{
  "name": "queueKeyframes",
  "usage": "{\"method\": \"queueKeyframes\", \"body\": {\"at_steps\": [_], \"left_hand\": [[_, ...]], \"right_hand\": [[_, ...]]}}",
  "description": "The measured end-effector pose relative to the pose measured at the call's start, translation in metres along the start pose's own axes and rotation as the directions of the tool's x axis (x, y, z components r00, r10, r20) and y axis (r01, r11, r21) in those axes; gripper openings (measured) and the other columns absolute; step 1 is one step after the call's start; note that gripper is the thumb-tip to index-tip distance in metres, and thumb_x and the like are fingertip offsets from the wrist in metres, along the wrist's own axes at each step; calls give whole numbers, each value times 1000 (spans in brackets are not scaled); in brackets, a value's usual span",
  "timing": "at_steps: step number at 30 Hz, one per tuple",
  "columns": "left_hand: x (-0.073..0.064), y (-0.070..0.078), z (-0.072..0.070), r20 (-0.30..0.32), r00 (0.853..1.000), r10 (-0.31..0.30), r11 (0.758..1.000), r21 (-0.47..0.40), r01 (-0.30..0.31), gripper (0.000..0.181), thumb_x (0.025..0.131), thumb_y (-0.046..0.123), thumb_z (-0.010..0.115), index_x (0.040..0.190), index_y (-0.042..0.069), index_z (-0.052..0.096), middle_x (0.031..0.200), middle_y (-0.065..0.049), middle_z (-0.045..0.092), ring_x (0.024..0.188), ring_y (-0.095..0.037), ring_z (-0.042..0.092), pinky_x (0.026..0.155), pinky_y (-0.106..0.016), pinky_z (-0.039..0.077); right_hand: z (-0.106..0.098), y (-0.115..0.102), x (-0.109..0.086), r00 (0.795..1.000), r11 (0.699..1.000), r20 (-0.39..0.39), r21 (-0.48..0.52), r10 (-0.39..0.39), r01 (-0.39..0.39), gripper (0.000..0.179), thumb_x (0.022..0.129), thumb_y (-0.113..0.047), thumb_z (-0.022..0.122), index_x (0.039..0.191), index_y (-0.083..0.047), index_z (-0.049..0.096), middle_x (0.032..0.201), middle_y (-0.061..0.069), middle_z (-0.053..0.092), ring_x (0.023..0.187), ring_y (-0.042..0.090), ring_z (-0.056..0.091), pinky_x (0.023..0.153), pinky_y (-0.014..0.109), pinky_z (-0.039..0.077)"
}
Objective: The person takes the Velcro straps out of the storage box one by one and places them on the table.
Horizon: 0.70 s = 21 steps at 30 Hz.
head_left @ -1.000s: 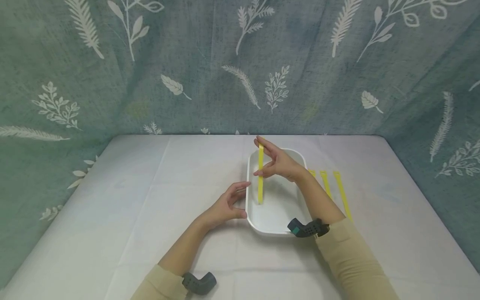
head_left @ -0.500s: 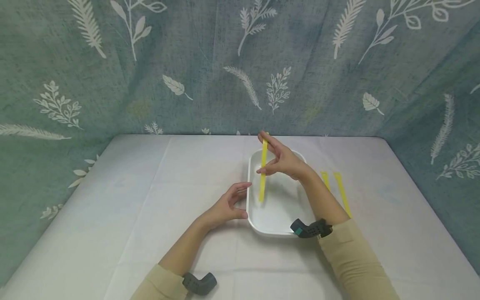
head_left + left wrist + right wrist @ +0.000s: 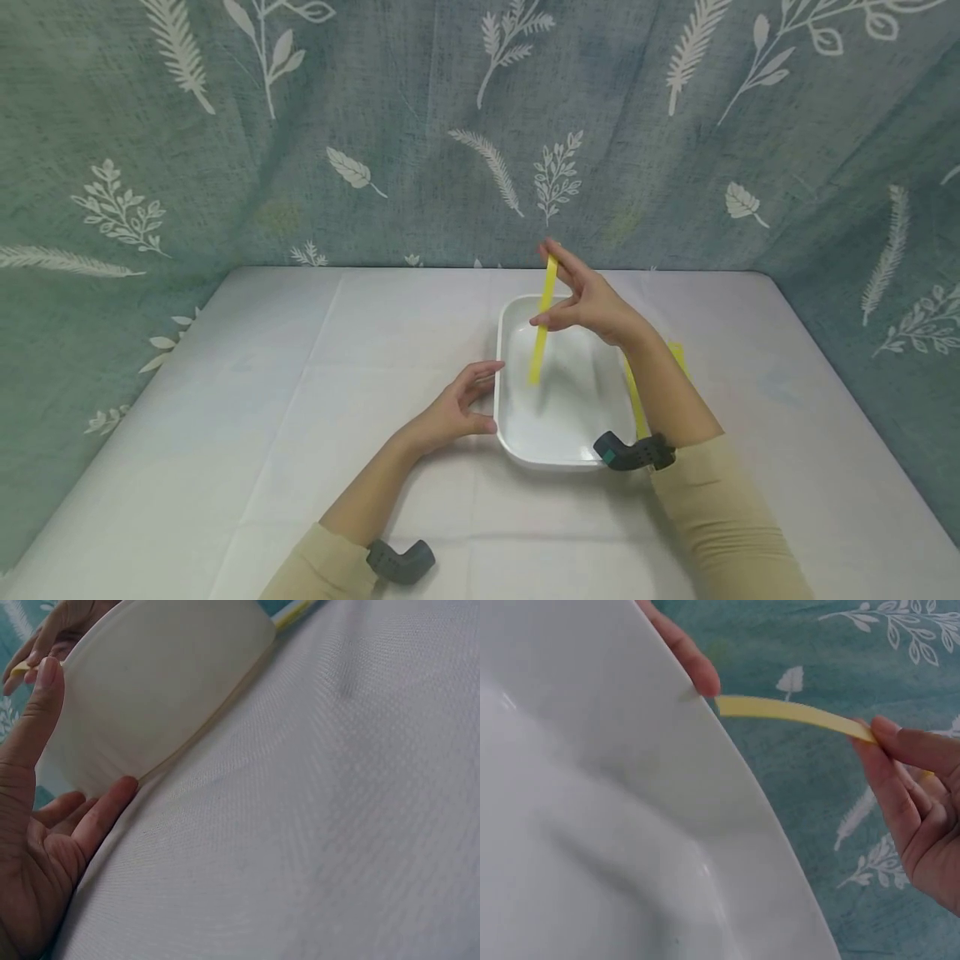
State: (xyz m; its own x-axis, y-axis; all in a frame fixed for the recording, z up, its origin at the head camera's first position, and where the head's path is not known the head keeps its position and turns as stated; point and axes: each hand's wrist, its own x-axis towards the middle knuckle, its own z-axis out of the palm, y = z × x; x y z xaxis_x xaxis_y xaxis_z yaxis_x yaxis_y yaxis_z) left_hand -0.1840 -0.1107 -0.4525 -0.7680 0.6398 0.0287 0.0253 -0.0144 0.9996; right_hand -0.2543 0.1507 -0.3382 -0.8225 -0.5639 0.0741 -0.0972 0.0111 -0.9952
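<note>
My right hand [image 3: 596, 308] pinches a thin yellow strip [image 3: 537, 354] between thumb and fingers, over the white tub [image 3: 572, 408]. The strip slants downward in the head view, its free end hanging over the tub's inside. Seen from the right wrist, the strip [image 3: 784, 711] is flat and slightly bowed, with thumb and finger at one end. My left hand [image 3: 459, 408] touches the tub's left side with spread fingers. In the left wrist view, the thumb [image 3: 43, 697] is up at the rim and the other fingertips are low on the outer wall.
To the right of the tub lie more yellow strips [image 3: 636, 400] on the white cloth [image 3: 360, 333], partly hidden behind my right forearm. A patterned green-blue curtain [image 3: 405, 100] hangs behind the table's far edge.
My right hand has risen and shifted right and away with the yellow strip, so the strip's lower end sits higher over the tub. My left hand stays at the tub's side.
</note>
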Motion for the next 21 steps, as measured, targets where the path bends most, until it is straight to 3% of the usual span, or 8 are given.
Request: {"method": "queueKeyframes", "body": {"at_steps": [5,10,15,21], "left_hand": [[-2,1,1,3,1000,-3,1000,-16,3,90,73,31,80,146,21,29,155,-12,20,141,-36,23,93,-41,51],[-4,2,3,9,1000,17,1000,10,-17,84,79,25,77,147,26,27,157,-13,15,142,-39,18,93,-40,51],[-4,4,6,-14,1000,13,1000,24,-13,87,77,31,79,147,24,27,158,-12,8,143,-38,13,91,-40,52],[-4,7,8,-21,1000,-22,1000,-14,21,86,78,22,78,147,18,27,157,-17,10,141,-40,21,91,-40,52]], "right_hand": [[-8,-9,-9,1000,1000,-25,-30,2,-2,98,84,9,63,153,-26,3,160,-5,6,87,22,70,80,37,57],[-16,-16,-17,997,997,-72,-82,-5,-1,101,82,7,67,153,-29,5,159,-7,9,86,23,70,79,36,57],[-26,-25,-28,995,994,-104,-108,-11,-1,101,82,7,66,152,-32,4,159,-9,8,86,22,70,78,33,58],[-36,-35,-43,993,989,-117,-145,-31,14,99,84,9,63,152,-31,3,160,-5,6,85,20,70,78,32,58]]}}
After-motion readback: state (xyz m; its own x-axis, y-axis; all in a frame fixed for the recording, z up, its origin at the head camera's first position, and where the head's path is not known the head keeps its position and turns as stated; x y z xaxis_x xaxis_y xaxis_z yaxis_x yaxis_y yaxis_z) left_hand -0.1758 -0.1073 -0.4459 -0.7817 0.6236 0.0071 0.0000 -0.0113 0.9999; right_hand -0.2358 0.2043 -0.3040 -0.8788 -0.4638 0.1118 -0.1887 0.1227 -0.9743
